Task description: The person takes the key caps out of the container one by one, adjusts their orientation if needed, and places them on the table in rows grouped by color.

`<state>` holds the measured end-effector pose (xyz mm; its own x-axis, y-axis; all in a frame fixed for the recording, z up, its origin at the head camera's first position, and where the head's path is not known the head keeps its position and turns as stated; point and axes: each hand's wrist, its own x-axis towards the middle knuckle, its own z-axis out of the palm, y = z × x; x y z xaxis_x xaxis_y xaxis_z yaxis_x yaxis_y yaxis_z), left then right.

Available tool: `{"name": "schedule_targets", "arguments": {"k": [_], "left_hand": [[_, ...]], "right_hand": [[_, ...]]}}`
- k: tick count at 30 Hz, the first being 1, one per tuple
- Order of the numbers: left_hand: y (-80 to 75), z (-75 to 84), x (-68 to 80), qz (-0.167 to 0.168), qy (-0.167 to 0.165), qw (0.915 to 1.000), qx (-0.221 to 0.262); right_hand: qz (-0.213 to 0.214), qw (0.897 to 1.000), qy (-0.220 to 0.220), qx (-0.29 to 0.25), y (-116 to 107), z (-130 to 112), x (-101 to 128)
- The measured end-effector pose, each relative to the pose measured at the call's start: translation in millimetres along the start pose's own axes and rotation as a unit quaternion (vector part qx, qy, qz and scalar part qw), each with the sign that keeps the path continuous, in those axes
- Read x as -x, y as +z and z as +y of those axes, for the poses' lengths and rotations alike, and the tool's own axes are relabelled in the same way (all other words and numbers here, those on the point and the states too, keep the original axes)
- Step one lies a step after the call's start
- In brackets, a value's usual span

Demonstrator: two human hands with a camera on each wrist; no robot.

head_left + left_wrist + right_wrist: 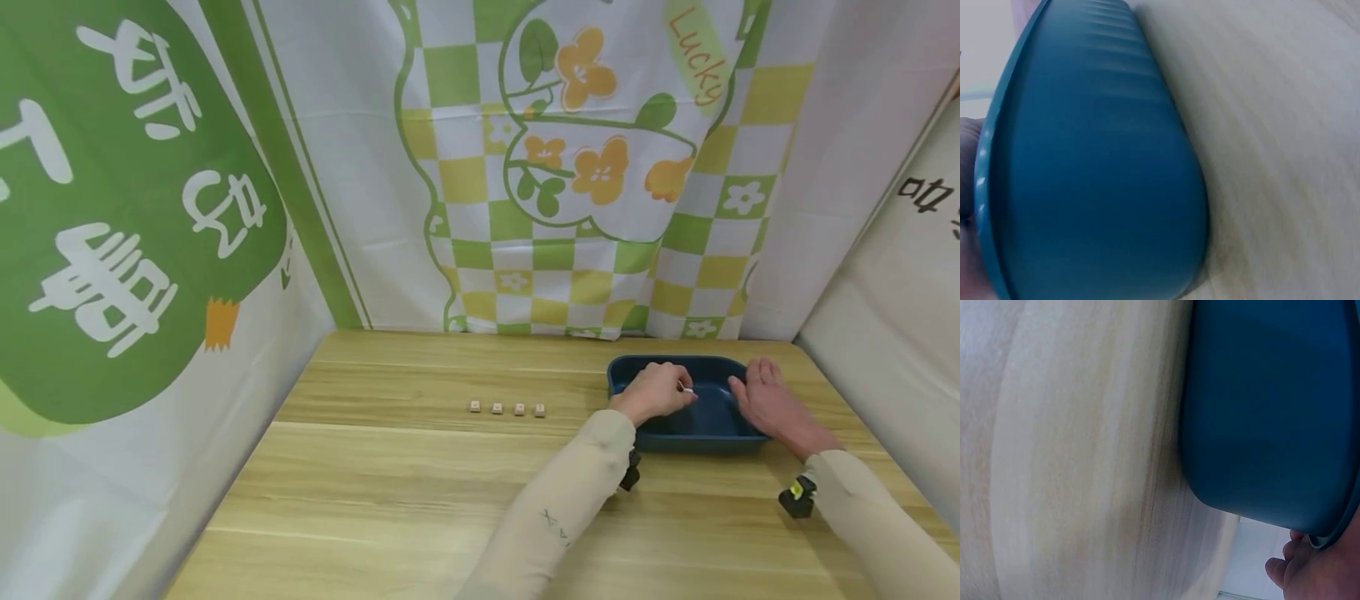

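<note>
left grip (654, 392) curls over the blue tray (705, 429), pinching a small white piece (686, 389); right hand (767, 402) lies flat on its right rim, steadying it on the table (375, 483).

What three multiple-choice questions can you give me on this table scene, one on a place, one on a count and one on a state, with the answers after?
1. Where does the dark blue tray stand on the wooden table?
A. far left corner
B. right side, near the back
C. front edge, middle

2. How many small tan cubes lie in the row left of the tray?
A. two
B. four
C. six

3. How is the left hand?
A. flat on the table
B. raised in the air
C. curled over the tray, pinching a small white piece

Answers: 1 B, the tray sits at the right, close to the backdrop. 2 B, four cubes show in the head view. 3 C, its fingers curl round the white piece, while the right hand rests on the tray's right rim.
</note>
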<state>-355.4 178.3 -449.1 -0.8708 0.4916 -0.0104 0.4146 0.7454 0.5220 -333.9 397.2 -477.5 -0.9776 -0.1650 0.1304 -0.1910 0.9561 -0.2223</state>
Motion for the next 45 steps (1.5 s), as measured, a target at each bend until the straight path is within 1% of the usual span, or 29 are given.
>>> {"name": "schedule_targets", "arguments": {"k": [3,7,11,18,23,30,35,38,43,45], "left_hand": [[-5.9,-1.0,3.9,0.004,0.0,1.0,0.006],[-10.8,-1.0,4.6,0.011,0.01,0.9999,-0.007],[-14.7,-3.8,5.5,0.016,0.02,0.9997,-0.008],[-24.7,-12.9,15.7,0.022,0.044,0.9987,0.017],[-28.7,-20.4,21.8,0.036,0.047,0.9976,0.036],[-34.4,-29.5,27.1,0.053,0.06,0.9953,0.055],[-37.1,-35.2,30.4,0.05,0.075,0.9933,0.072],[-39.5,-39.0,32.5,0.055,0.088,0.9911,0.082],[-43.1,-44.0,35.9,0.057,0.103,0.9886,0.093],[-44.1,-45.8,38.0,0.055,0.102,0.989,0.092]], "right_hand": [[0.003,1.0,0.001,-0.004,1,0,-1],[0.001,1.0,0.004,-0.01,0,1,-1],[-0.003,1.0,0.002,-0.008,-1,1,-1],[0.003,1.0,-0.018,-0.005,1,1,1],[-0.003,1.0,-0.016,-0.008,1,1,0],[-0.002,0.999,-0.017,-0.029,0,0,3],[0.006,0.999,-0.021,-0.027,1,1,3],[0.009,1.0,-0.02,-0.022,1,1,3],[-0.001,1.0,-0.018,-0.022,-1,1,2],[-0.01,0.999,-0.015,-0.027,-2,0,2]]}}
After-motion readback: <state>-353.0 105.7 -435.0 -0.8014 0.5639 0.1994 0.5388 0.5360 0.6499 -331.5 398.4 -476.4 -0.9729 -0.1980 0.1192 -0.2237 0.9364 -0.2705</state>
